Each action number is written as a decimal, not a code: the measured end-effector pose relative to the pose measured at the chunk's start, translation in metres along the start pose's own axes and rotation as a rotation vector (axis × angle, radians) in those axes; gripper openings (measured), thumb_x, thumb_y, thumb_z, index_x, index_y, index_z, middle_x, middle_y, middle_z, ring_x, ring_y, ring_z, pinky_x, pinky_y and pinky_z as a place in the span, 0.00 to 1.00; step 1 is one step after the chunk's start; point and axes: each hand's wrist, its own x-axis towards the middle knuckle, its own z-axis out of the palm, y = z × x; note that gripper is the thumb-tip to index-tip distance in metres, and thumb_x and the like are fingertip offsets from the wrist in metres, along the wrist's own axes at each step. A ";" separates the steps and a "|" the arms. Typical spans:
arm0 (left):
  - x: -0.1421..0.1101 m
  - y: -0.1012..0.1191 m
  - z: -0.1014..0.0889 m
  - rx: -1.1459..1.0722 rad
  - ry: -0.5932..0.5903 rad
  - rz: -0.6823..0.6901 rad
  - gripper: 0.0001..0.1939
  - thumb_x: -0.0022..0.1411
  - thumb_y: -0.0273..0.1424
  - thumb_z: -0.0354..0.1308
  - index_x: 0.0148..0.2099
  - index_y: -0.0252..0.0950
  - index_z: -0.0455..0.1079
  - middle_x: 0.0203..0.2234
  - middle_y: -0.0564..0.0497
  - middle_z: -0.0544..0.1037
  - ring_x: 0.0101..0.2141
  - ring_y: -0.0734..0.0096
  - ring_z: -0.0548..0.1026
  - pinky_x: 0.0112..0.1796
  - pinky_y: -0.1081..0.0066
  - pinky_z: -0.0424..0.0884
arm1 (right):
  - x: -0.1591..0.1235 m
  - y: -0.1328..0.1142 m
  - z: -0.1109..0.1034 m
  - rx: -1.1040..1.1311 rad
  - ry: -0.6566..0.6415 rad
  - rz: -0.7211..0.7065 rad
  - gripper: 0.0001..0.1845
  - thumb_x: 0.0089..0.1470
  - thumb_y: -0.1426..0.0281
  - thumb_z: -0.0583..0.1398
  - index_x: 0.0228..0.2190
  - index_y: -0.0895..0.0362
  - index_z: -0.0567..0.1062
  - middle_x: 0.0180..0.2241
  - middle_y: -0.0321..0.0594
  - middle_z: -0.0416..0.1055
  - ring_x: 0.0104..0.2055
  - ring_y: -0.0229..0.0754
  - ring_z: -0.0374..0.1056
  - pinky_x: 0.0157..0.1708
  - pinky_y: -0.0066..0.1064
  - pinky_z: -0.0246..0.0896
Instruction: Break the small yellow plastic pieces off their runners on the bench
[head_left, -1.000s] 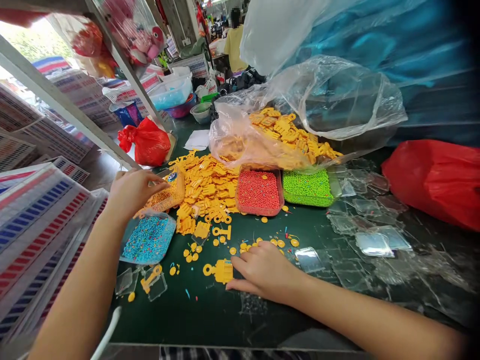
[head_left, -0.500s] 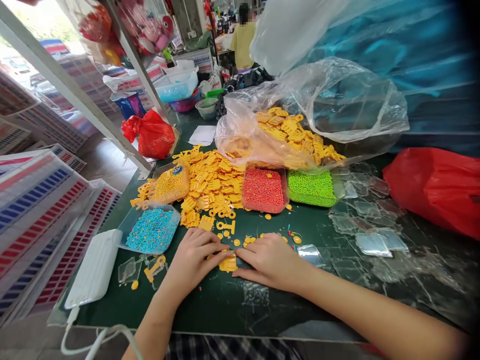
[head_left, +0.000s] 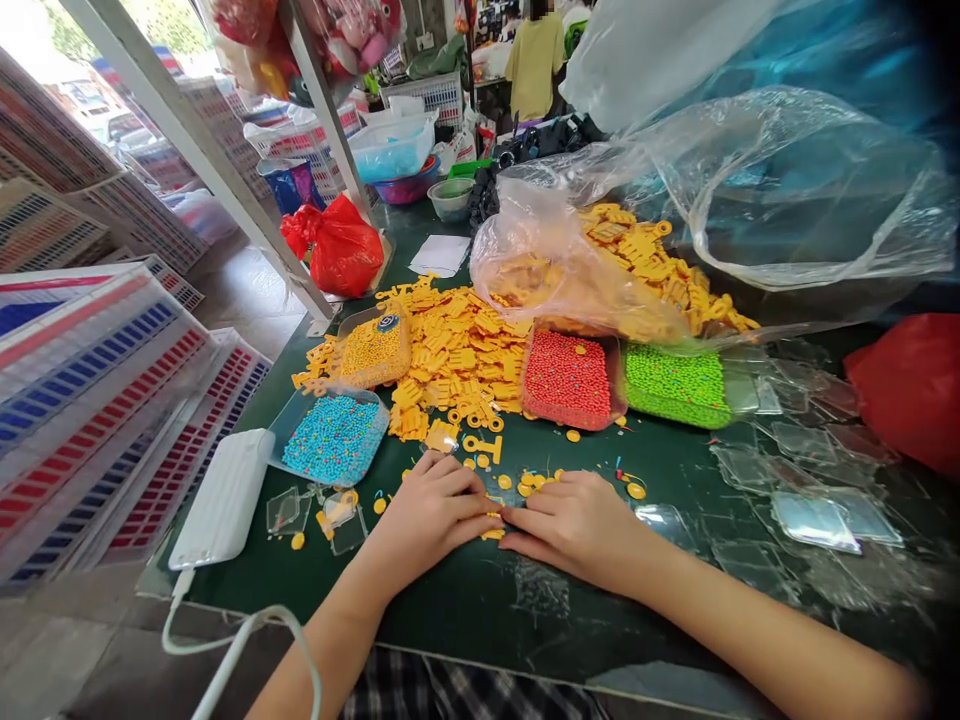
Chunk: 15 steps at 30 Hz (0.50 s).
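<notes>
My left hand [head_left: 433,508] and my right hand [head_left: 579,520] meet fingertip to fingertip on the dark green table [head_left: 465,610]. Both are curled over a small yellow plastic part [head_left: 493,533], which is mostly hidden under the fingers. Loose yellow discs [head_left: 525,483] lie just beyond the hands. Further back are a heap of yellow plastic parts [head_left: 457,355] and trays of blue beads [head_left: 334,438], yellow beads [head_left: 373,347], red beads [head_left: 568,375] and green beads [head_left: 675,383].
A white power bank [head_left: 223,498] with a cable lies at the left edge. Small clear plastic lids [head_left: 814,518] are strewn at right. A clear bag of yellow parts [head_left: 600,270], red bags [head_left: 341,247], striped card stacks [head_left: 82,390] and a person at the back [head_left: 535,60] surround the table.
My left hand left the yellow bead tray and came down to join my right hand over the yellow part. The view shifted, bringing the power bank into sight.
</notes>
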 end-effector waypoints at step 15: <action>0.000 -0.003 -0.005 -0.060 -0.008 -0.035 0.15 0.68 0.41 0.53 0.42 0.42 0.79 0.31 0.52 0.78 0.34 0.70 0.70 0.38 0.67 0.64 | 0.002 0.000 -0.004 -0.020 -0.033 0.003 0.27 0.68 0.59 0.46 0.23 0.56 0.72 0.17 0.34 0.70 0.19 0.34 0.61 0.25 0.33 0.38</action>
